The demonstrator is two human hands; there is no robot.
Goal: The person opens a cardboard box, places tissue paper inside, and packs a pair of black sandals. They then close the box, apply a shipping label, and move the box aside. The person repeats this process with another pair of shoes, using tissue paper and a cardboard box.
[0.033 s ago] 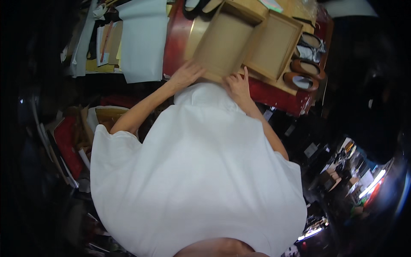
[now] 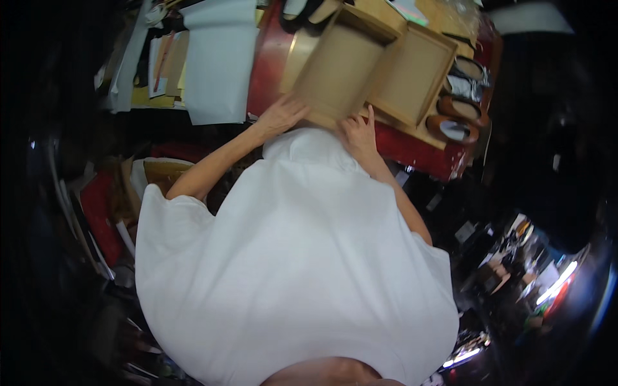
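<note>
An open brown cardboard box (image 2: 341, 67) stands on the worktable in front of me, its bare inside facing up. My left hand (image 2: 283, 117) holds the box's near left corner, fingers laid along the wall and slightly smeared. At the near right corner my right hand (image 2: 359, 134) grips the edge with bent fingers while one finger points up. A shallow cardboard lid or second box half (image 2: 412, 74) lies against the right side, also with nothing in it. Parts of both hands' grip are hidden behind the box wall.
Brown shoes (image 2: 454, 128) and dark shoes with silvery insides (image 2: 467, 77) line the right end of the red-edged table (image 2: 412, 151). Black shoes (image 2: 299, 16) lie beyond the box. White sheets (image 2: 219, 64) hang over a surface at left, beside stacked papers (image 2: 168, 64).
The whole view has shifted very slightly, with the table's right end a little lower. Both hands stay at the same corners of the box.
</note>
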